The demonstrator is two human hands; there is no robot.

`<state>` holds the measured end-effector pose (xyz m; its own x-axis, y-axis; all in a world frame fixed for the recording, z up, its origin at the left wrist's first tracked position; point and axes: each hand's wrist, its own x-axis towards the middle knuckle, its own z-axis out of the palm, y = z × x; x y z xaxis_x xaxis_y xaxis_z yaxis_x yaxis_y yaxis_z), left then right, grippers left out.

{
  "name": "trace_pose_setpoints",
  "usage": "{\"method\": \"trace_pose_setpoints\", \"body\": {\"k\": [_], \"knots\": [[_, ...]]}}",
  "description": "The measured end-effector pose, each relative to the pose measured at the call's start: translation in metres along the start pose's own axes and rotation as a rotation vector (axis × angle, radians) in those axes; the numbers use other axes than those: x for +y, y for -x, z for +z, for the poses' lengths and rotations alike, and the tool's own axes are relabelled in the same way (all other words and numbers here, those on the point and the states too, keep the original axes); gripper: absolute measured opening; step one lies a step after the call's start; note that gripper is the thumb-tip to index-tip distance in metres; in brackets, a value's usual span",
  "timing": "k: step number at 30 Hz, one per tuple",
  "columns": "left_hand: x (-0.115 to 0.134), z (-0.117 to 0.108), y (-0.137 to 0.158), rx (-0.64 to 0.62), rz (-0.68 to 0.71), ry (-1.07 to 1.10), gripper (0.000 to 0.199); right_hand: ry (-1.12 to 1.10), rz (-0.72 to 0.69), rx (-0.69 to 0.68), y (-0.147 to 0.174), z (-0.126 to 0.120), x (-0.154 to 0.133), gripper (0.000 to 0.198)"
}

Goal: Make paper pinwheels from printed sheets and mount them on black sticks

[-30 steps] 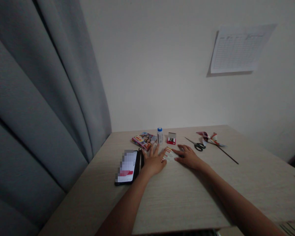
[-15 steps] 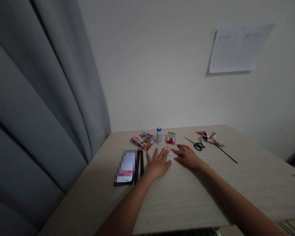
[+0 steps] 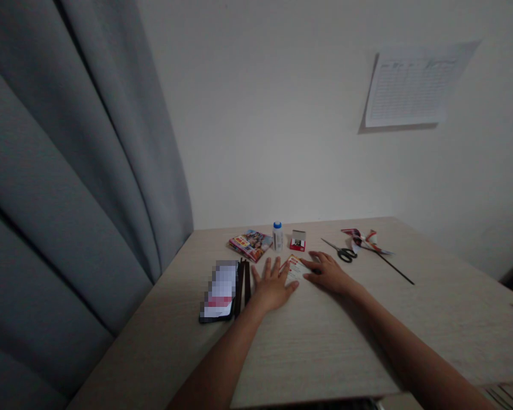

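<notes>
A small piece of printed paper, white with a yellow and red edge, lies on the table between my hands. My left hand rests palm down with fingers spread, its right-side fingers over the paper's left part. From the right, my right hand lies flat, its fingertips touching the paper's right edge. Part of the paper is hidden under the fingers. Just beyond it stand a clear glue bottle with a blue cap and a small open red box. Black-handled scissors lie past my right hand.
A phone with a blurred screen and dark thin sticks lie left of my left hand. Colourful printed booklets sit farther back. A paper pinwheel on a stick lies at the right. A grey curtain borders the table's left side.
My left hand has shifted slightly left, uncovering a little more of the paper. My right hand stays almost in place.
</notes>
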<state>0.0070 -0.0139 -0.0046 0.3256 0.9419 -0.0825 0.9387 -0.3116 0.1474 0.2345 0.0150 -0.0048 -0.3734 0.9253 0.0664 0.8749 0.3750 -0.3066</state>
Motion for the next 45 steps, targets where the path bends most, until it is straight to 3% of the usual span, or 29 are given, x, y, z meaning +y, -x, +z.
{"method": "trace_pose_setpoints", "body": {"k": [8, 12, 20, 26, 36, 45], "knots": [[0.002, -0.001, -0.006, 0.167, -0.002, -0.048, 0.065, -0.015, 0.013, 0.105, 0.004, 0.006, -0.002, 0.051], [0.01, 0.002, -0.002, 0.254, 0.063, -0.076, 0.059, 0.031, 0.014, 0.144, 0.003, 0.015, -0.002, 0.047], [0.014, 0.01, 0.0, 0.158, 0.099, 0.014, 0.062, 0.023, -0.013, 0.177, 0.004, 0.014, -0.003, 0.051], [0.013, 0.006, 0.0, 0.125, 0.079, 0.003, 0.063, -0.003, -0.098, -0.016, 0.005, 0.006, -0.008, 0.054], [0.014, 0.0, 0.007, 0.117, -0.026, -0.048, 0.078, 0.022, -0.081, -0.1, 0.007, -0.002, -0.01, 0.056], [0.007, -0.017, 0.012, 0.023, -0.15, -0.144, 0.098, 0.02, -0.092, -0.102, 0.006, -0.002, -0.005, 0.055]]}}
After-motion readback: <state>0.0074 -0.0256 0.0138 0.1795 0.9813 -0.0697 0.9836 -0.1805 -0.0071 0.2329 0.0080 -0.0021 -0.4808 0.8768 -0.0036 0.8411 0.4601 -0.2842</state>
